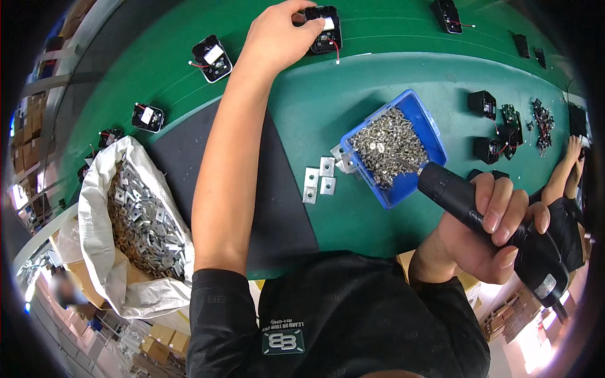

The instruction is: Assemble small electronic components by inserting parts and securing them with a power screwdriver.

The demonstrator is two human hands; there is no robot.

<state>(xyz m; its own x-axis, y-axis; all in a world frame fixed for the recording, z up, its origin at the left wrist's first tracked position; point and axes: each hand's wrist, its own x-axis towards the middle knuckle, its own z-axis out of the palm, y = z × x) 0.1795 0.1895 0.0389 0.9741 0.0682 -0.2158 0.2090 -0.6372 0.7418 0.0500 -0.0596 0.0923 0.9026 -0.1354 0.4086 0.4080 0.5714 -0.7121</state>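
Observation:
My left hand (283, 34) is stretched to the far side of the bench, its thumb and fingers closed on the left edge of a black plastic housing (332, 39). Inside that housing are a white piece and a red wire with a small plug. In my right hand (498, 220) is a black electric screwdriver (452, 196), its tip among the small metal screws (387, 142) in a blue bin (423, 123). Several square metal plates with holes (327, 167) lie just left of the bin, some partly under it.
A white woven sack (94, 220) full of metal plates stands at left beside a black mat (283, 208). More black housings (212, 58) sit along the far green strip (384, 25). At right are further housings (482, 104), a dark pile of small parts (542, 126) and a co-worker's arms (561, 173).

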